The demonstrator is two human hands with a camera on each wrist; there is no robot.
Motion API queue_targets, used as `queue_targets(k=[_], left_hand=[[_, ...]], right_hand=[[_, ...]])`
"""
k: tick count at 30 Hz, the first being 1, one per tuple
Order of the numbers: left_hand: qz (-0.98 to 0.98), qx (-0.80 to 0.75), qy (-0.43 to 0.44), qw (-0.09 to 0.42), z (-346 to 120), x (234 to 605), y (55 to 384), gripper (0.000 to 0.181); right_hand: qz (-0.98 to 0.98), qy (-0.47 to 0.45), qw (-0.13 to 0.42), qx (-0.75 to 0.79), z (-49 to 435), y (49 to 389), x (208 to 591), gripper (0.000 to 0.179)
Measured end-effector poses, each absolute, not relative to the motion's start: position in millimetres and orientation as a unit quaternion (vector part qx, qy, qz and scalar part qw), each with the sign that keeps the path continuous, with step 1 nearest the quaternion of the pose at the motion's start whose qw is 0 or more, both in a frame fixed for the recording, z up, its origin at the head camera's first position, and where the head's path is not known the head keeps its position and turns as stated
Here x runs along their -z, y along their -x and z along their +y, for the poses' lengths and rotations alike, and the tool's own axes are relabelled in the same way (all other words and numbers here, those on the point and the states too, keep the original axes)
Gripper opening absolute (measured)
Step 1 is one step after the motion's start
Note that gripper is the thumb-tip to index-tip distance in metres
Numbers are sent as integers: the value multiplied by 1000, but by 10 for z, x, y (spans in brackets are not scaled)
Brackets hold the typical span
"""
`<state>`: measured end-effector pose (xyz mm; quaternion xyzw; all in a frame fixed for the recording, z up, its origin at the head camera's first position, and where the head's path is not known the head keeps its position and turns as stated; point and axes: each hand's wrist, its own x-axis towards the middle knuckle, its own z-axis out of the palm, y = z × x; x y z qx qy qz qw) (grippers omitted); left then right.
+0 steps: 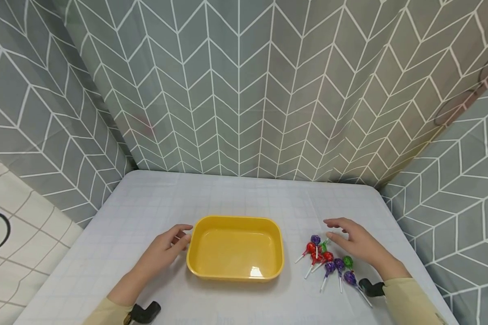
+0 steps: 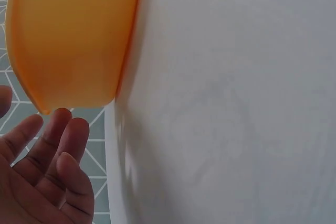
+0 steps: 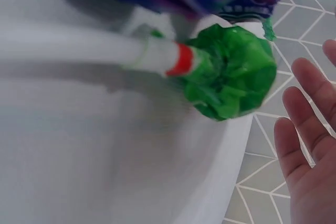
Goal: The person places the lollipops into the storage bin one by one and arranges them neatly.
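Observation:
A yellow rectangular tray (image 1: 236, 276) with nothing in it stands in the middle of the table. My left hand (image 1: 164, 247) is at the tray's left side, fingertips right by the rim and fingers loosely bent. In the left wrist view, the fingers (image 2: 73, 135) appear beside the tray's outer wall (image 2: 73, 40). To the right of the tray lies a loose pile of lollipops (image 1: 328, 257) in red, purple and green wrappers. My right hand (image 1: 359, 241) hovers at the pile's right side with fingers relaxed, holding nothing. A green lollipop (image 3: 231, 72) looms close in the right wrist view.
A white cloth (image 1: 211, 194) covers the table. Grey curtains (image 1: 236, 90) with white chevron lines hang behind and at both sides. Black wrist devices (image 1: 145, 312) show near both sleeves.

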<state>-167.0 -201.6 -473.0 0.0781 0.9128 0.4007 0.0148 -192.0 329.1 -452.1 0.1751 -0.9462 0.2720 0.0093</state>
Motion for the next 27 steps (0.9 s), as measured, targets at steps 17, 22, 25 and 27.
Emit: queue_targets(k=[17,22,25,27], left_hand=[[906,-419,-62,12,-1936,4730,1616,39],[897,-438,-52,18,-1929,4752,1604,41],[888,-457,-46,26,-1928,4766,1602,42],[883,-466,-42,32,-1928,4776,1602,42]], right_hand=[[-943,-175,-21,-281,3188,1941,4571,45],[-949,-172,-27,-262,3142,1957,4589,44],[-954,-170,-23,-247,3124,1969,4603,44],[-954,-175,-20,-242,3115,1976,4613,44]])
